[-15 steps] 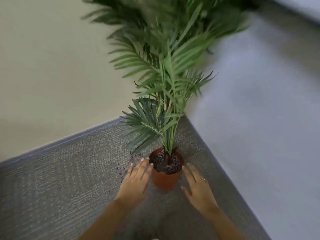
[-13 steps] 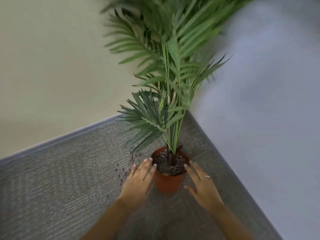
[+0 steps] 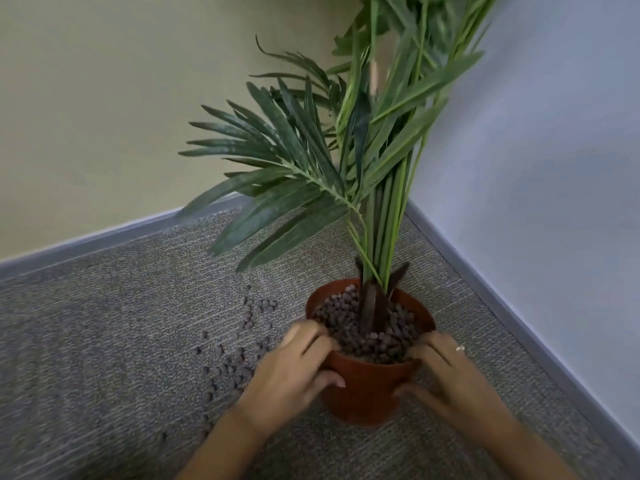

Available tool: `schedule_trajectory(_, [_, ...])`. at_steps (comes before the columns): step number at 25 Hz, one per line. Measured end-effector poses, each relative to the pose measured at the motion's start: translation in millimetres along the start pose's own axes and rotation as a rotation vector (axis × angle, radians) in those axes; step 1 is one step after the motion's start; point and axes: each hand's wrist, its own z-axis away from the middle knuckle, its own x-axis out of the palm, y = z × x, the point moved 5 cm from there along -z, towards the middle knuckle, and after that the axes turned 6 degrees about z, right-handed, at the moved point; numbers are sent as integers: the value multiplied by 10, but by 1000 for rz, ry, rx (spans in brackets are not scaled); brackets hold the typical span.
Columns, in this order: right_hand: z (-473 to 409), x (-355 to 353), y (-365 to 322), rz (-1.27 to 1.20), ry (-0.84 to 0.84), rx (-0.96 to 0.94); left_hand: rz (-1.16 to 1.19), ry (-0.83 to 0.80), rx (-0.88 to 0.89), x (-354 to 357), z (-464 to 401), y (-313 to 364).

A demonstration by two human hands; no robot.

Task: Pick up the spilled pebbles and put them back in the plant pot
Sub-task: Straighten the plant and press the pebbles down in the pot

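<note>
A terracotta plant pot (image 3: 363, 393) stands on grey carpet in a room corner, filled with dark brown pebbles (image 3: 367, 327) around a palm plant (image 3: 311, 168). My left hand (image 3: 294, 372) grips the pot's left rim, fingers over the edge and thumb on the wall. On the opposite rim my right hand (image 3: 446, 372), wearing a ring, clasps the pot the same way. Spilled pebbles (image 3: 239, 341) lie scattered on the carpet to the left of the pot.
A beige wall (image 3: 121, 98) runs behind and a pale blue wall (image 3: 554, 168) to the right, both with grey skirting (image 3: 104, 237). Palm fronds overhang the carpet (image 3: 104, 341) left of the pot.
Both hands moved in from beside the pot and closed on its rim. The camera came much closer and lower, so the pot looks larger.
</note>
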Motion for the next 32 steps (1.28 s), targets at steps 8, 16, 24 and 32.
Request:
schedule_trajectory(8, [-75,-41,-130,-32,171,25,-88,39,-4,-31,-91,111])
schedule_trajectory(16, [-202,-136,-111,-29,205,-33,-143,113,50,-140,-208,110])
schedule_trajectory(24, [-691,83,45,70,254,71,-285,116,46,-126,-632,-307])
schedule_trajectory(32, [-896,343,91,175,350,141,-463,146,63,-45,-812,-576])
